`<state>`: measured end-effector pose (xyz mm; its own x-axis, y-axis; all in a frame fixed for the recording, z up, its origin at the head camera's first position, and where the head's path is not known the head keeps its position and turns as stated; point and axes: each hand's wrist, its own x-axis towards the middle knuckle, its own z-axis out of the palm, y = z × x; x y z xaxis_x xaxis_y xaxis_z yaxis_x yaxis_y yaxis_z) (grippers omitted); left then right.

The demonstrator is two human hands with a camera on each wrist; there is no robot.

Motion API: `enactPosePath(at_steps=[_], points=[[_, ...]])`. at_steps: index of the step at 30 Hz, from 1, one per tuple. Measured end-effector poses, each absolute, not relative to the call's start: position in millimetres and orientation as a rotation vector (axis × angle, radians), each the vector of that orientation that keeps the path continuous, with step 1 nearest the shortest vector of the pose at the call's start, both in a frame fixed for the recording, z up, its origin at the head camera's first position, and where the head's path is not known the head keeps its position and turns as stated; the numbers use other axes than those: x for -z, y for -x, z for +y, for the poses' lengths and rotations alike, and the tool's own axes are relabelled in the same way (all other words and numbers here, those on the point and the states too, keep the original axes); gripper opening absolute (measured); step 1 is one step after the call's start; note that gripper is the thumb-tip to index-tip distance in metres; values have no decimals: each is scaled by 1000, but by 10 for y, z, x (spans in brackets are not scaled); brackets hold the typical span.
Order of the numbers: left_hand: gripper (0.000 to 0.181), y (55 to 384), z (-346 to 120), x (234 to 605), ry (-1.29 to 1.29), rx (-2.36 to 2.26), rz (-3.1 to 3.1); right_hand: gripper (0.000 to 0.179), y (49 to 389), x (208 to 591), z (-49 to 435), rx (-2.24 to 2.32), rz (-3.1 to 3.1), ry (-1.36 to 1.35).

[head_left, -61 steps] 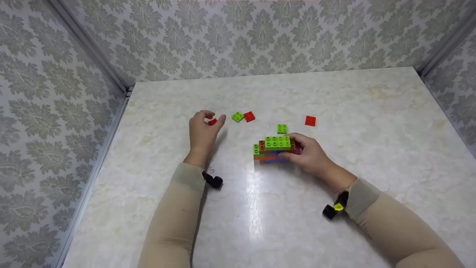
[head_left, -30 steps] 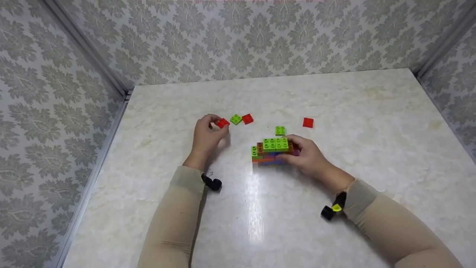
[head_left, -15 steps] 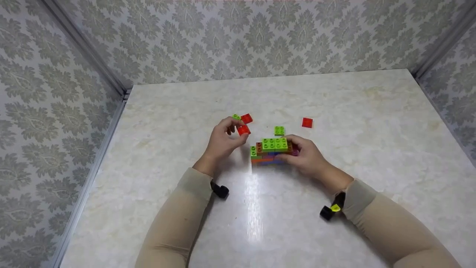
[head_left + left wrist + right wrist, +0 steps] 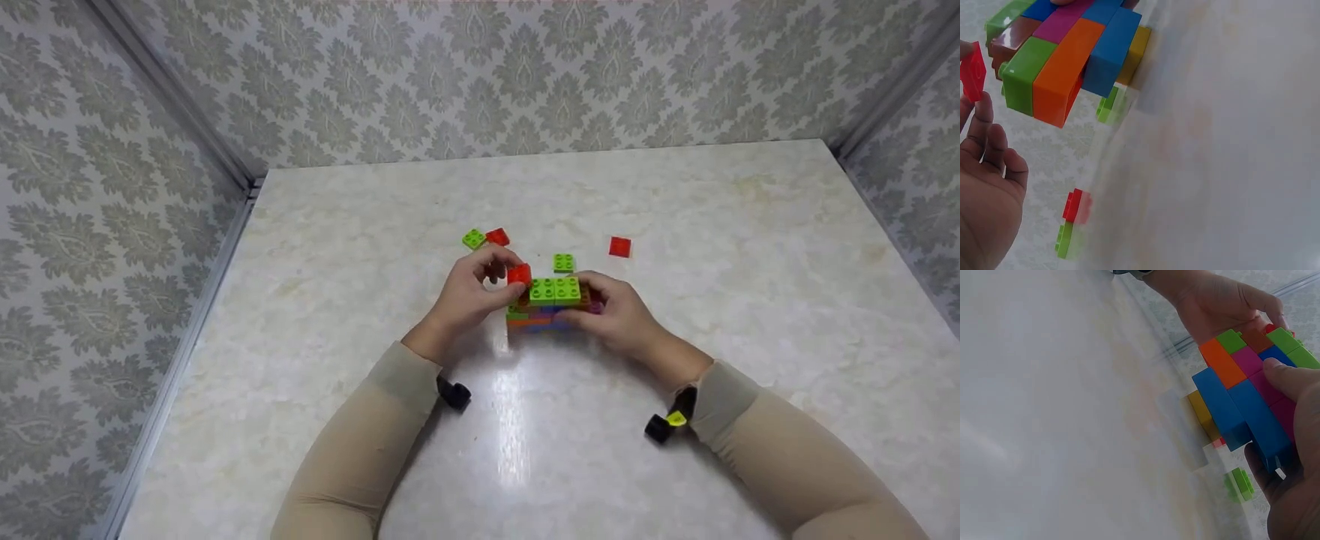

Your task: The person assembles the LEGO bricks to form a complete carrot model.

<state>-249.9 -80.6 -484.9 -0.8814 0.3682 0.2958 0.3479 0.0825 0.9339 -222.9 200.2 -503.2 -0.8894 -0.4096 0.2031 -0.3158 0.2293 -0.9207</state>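
Observation:
A multicoloured stack of toy building bricks stands near the middle of the table, two green bricks side by side on its top. My right hand grips its right end, thumb in front and fingers behind. In the right wrist view, that thumb presses on a purple brick. My left hand pinches a thin red brick between thumb and fingers, right at the stack's upper left end. The left wrist view shows this red brick apart from the stack's green and orange end.
Behind my left hand lie a green brick and a red brick, side by side. Another green brick sits just behind the stack. Farther right is a single red brick. Patterned walls border the table.
My left hand has carried the red brick rightward and slightly nearer, from beside the loose green brick to the stack's left end. My right hand keeps its grip on the stack.

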Motion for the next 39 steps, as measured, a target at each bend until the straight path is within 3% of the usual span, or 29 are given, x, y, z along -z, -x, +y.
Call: enactPosePath(at_steps=[20, 39], points=[[23, 2426, -709, 4836, -954, -2038, 2178, 49, 2246, 5058, 2008, 1757, 2436, 732], [22, 2379, -658, 4803, -951, -1986, 2273, 50, 2241, 5057, 2008, 1742, 2450, 720]])
